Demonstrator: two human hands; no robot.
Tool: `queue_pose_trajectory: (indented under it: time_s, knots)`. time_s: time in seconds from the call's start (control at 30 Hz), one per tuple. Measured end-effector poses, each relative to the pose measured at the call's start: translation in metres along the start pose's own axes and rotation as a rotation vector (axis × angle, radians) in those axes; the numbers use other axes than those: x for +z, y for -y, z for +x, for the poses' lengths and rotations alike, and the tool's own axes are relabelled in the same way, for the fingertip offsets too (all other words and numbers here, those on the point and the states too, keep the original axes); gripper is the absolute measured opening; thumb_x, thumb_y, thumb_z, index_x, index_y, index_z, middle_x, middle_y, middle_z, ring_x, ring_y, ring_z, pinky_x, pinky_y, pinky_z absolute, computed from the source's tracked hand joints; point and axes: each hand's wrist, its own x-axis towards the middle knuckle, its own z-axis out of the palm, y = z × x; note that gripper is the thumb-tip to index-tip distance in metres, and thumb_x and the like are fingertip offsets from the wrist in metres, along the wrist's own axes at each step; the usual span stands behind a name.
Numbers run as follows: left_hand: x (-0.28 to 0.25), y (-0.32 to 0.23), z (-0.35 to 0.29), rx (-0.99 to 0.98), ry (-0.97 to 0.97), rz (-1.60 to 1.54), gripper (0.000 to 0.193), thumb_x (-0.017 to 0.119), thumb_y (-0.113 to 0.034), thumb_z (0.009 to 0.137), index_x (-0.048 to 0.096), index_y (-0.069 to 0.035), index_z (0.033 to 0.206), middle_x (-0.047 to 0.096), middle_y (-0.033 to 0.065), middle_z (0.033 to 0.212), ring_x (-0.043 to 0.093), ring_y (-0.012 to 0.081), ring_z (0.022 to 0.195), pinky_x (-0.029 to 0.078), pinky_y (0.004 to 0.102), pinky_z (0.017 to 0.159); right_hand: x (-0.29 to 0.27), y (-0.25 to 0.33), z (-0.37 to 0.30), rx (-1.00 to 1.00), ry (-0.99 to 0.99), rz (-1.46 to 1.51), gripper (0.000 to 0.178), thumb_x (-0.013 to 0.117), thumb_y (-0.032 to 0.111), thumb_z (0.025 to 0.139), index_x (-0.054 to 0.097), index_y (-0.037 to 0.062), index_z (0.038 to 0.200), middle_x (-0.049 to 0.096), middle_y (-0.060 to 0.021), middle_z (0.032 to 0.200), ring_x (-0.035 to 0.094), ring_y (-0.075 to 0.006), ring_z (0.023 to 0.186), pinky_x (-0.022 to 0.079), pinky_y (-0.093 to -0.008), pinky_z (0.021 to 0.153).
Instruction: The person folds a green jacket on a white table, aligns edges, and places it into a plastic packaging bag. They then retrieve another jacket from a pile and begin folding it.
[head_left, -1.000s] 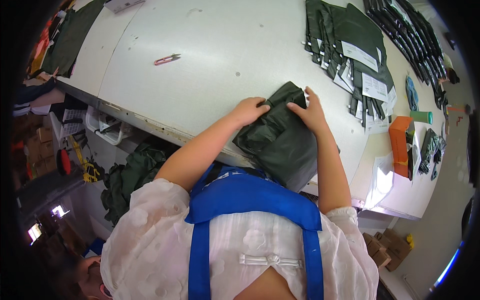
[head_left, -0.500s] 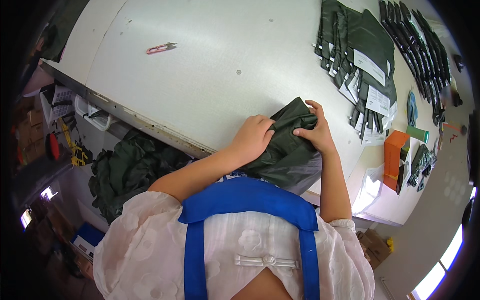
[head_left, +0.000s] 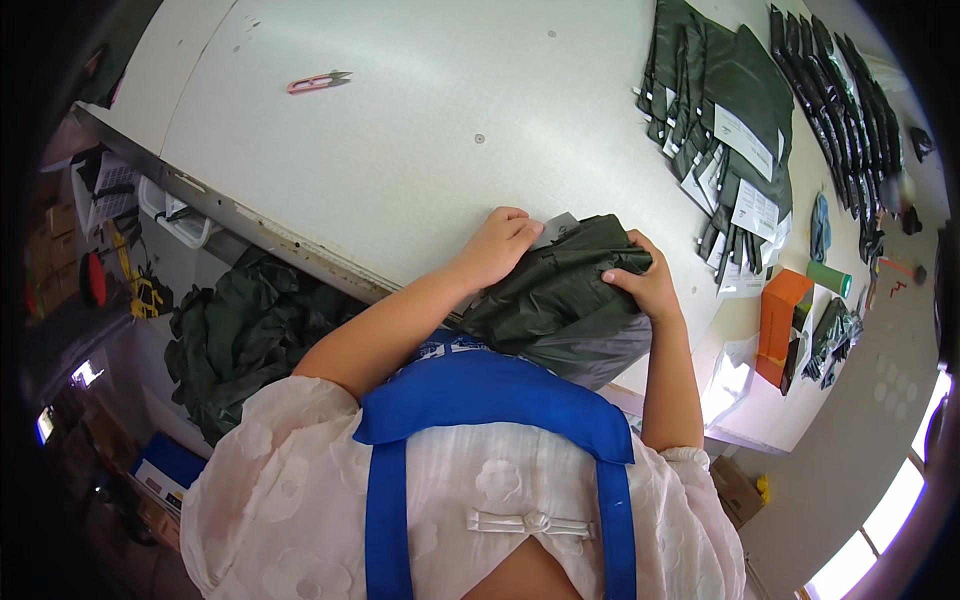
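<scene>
A dark green piece of thin, shiny fabric [head_left: 570,285] lies bunched at the table's near edge, partly hanging toward my apron. My left hand [head_left: 503,247] is closed at its upper left, pinching the edge of a pale grey-white label [head_left: 556,230] that stands out from the fabric. My right hand [head_left: 648,283] grips the fabric's right side, thumb on top and fingers behind. The stitching at the label is hidden in the folds.
Pink-handled thread snips [head_left: 320,82] lie on the white table [head_left: 400,150]. A stack of dark green pieces with white labels [head_left: 735,110] sits at far right, beside dark packages [head_left: 840,110]. An orange box [head_left: 783,328] is nearer. More green fabric [head_left: 240,335] heaps below the table's left edge.
My left hand has shifted up and left, and the pale label now shows at its fingertips. The fabric has been turned and spread; my right hand has moved slightly right and down.
</scene>
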Motion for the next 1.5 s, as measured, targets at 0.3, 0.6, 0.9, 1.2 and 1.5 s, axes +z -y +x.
queue_pose_trajectory:
  time_s: [0.3, 0.6, 0.9, 1.2, 1.5]
  knots:
    - [-0.018, -0.072, 0.008, 0.098, 0.050, -0.128, 0.010, 0.058, -0.002, 0.085, 0.063, -0.003, 0.094, 0.064, 0.0063, 0.083, 0.059, 0.0146, 0.076, 0.046, 0.0285, 0.070, -0.004, 0.047, -0.034, -0.347, -0.164, -0.277, 0.042, 0.082, 0.003, 0.063, 0.062, 0.0017, 0.100, 0.063, -0.0063, 0.091, 0.057, -0.0157, 0.093, 0.044, -0.0287, 0.086]
    - [-0.038, -0.216, -0.057, 1.148, -0.001, 0.712, 0.019, 0.061, -0.009, 0.073, 0.066, -0.003, 0.090, 0.061, 0.0073, 0.084, 0.061, 0.0234, 0.076, 0.049, 0.0324, 0.063, -0.004, 0.018, -0.090, -1.032, -0.593, -0.716, 0.031, 0.068, -0.004, 0.070, 0.057, 0.0050, 0.098, 0.057, -0.0160, 0.120, 0.052, -0.0332, 0.118, 0.042, -0.0446, 0.100]
    - [0.014, -0.089, -0.050, 0.897, -0.063, 0.889, 0.029, 0.058, -0.013, 0.077, 0.063, -0.006, 0.104, 0.060, 0.0047, 0.099, 0.054, 0.0231, 0.096, 0.044, 0.0363, 0.078, 0.045, -0.061, -0.080, -0.412, -0.702, -0.726, 0.034, 0.055, -0.009, 0.074, 0.057, 0.0046, 0.106, 0.058, -0.0148, 0.115, 0.051, -0.0337, 0.113, 0.042, -0.0421, 0.094]
    - [0.005, -0.073, -0.011, 0.761, -0.073, 0.894, 0.012, 0.061, -0.010, 0.071, 0.062, -0.009, 0.083, 0.055, 0.0033, 0.082, 0.054, 0.0230, 0.080, 0.044, 0.0345, 0.070, 0.114, -0.013, -0.039, -0.493, -0.434, -0.784, 0.030, 0.059, 0.003, 0.077, 0.062, 0.0006, 0.107, 0.060, -0.0171, 0.113, 0.056, -0.0377, 0.104, 0.041, -0.0481, 0.094]
    - [0.015, -0.070, -0.016, 0.864, -0.168, 0.860, 0.014, 0.062, -0.011, 0.072, 0.065, -0.014, 0.085, 0.057, 0.0024, 0.097, 0.052, 0.0229, 0.101, 0.037, 0.0451, 0.093, 0.087, -0.037, 0.007, -0.604, -0.443, -1.050, 0.053, 0.061, 0.029, 0.081, 0.052, 0.0126, 0.130, 0.044, -0.0144, 0.141, 0.030, -0.0424, 0.135, 0.023, -0.0570, 0.108]
